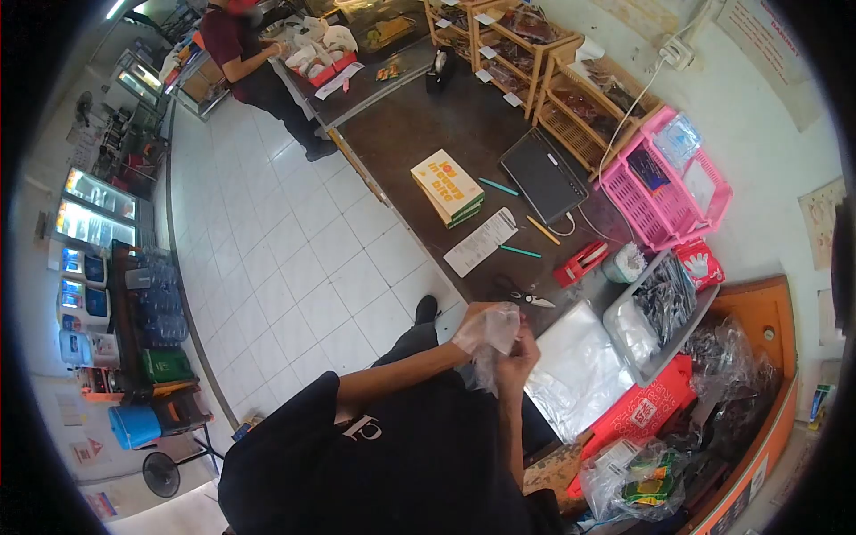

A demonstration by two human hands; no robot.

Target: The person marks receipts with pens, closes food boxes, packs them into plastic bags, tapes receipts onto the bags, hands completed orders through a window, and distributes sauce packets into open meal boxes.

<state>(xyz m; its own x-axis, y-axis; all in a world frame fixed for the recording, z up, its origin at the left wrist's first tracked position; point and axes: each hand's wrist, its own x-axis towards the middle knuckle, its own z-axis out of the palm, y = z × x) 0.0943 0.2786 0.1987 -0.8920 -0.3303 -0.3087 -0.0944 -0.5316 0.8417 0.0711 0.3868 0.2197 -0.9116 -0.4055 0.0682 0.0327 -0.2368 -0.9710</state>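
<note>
A crumpled piece of clear plastic (501, 332), perhaps a thin glove or bag, is between my two hands in front of my body. It partly covers my left hand (473, 328), whose fingers are hard to make out through it. My right hand (520, 358) is closed on the plastic's right side. Just right of my hands lies a stack of flat clear bags (580, 370). Black-handled scissors (532, 299) rest beyond them on the dark table (374, 134).
Printed boxes (446, 187), a paper slip (481, 242), pens, a black tablet (544, 174) and a red tape dispenser (581, 262) lie farther up the table. Pink baskets (655, 178), a grey tray (664, 308) and a red bag (637, 410) are at right. Another person (250, 53) stands at upper left.
</note>
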